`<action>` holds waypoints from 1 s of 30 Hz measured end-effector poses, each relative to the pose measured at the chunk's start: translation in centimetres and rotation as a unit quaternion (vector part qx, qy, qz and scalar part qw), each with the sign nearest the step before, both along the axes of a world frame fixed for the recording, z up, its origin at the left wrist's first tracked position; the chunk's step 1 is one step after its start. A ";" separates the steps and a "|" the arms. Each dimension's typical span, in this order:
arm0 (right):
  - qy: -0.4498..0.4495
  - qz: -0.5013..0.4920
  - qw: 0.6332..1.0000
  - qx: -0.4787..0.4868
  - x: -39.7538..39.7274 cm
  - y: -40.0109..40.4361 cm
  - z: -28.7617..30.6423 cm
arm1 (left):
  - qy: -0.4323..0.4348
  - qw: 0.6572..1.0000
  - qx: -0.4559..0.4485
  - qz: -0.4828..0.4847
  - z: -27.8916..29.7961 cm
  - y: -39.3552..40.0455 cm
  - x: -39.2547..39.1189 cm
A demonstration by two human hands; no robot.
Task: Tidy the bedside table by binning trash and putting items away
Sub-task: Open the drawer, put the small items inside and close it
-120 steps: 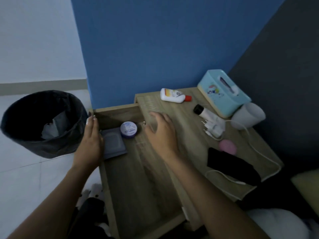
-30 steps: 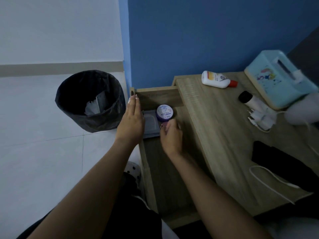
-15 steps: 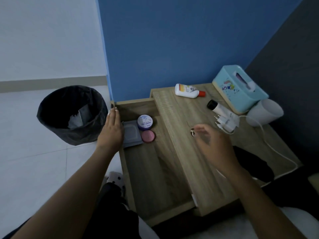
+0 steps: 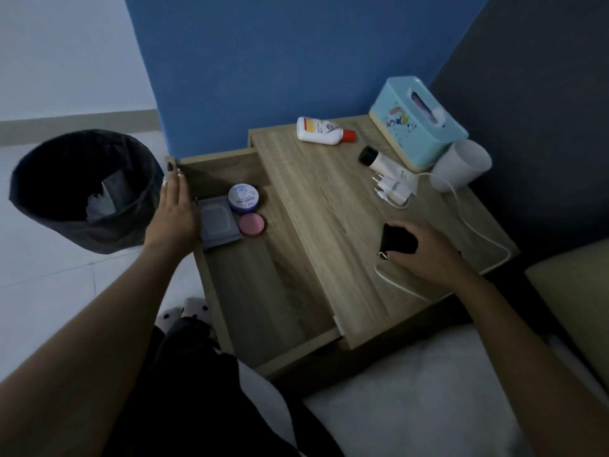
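On the bedside table, head view: right hand is down on the black pouch, fingers curled around its near end, thumb at the lower edge; clamped on it, pouch not clearly off the wood. White cable runs past and under that hand, back to the white charger plug lying mid-table. White tube with black cap lies just beside the plug. White lotion bottle with red cap lies on its side near the back edge. Teal tissue box sits at the back right corner, white cup tipped on its side against it.

Drawer is pulled out to the left of the tabletop. Left hand lies flat on the drawer's left wall, fingers straight and together, gripping nothing. Inside at the far end: grey wipes pack, purple-lidded round jar, small pink round container just in front of the jar, all close together.

Black-lined bin stands on the floor left of the drawer, crumpled paper inside. Patterned slippers show below the drawer.
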State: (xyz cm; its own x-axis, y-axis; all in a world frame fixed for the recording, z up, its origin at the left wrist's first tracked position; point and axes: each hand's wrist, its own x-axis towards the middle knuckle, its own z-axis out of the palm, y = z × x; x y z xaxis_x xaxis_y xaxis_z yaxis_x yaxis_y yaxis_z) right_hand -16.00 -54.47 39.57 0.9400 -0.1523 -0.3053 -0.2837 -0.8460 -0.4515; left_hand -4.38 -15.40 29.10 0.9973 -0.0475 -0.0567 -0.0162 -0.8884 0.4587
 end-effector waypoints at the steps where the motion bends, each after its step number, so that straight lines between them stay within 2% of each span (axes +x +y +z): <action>1: 0.005 0.001 1.000 -0.002 -0.3 -0.3 0.0 | -0.001 1.000 -0.001 -0.002 0.0 0.0 0.0; 10: 0.080 -0.020 0.994 -0.075 -1.3 -3.3 0.1 | -0.002 1.000 -0.001 0.006 0.1 -0.1 -0.2; 17: 0.001 -0.024 0.992 -0.120 -0.1 -3.4 0.6 | 0.000 1.000 -0.001 0.009 0.0 -0.1 -0.2; 26: -0.159 -0.059 0.985 -0.017 2.1 3.5 2.2 | 0.003 1.000 -0.001 0.011 0.1 0.0 -0.2; 30: -0.153 -0.035 0.987 0.036 2.6 10.0 2.5 | 0.006 1.000 -0.004 0.016 0.1 -0.2 -0.3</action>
State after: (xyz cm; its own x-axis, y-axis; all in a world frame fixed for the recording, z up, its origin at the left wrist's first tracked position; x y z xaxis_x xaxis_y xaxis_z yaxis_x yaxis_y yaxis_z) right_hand -13.44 -44.50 42.04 0.9777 -0.2090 -0.0220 -0.1823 -0.7914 -0.5834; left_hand -4.63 -15.62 29.17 0.9976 -0.0152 -0.0676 0.0180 -0.8850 0.4652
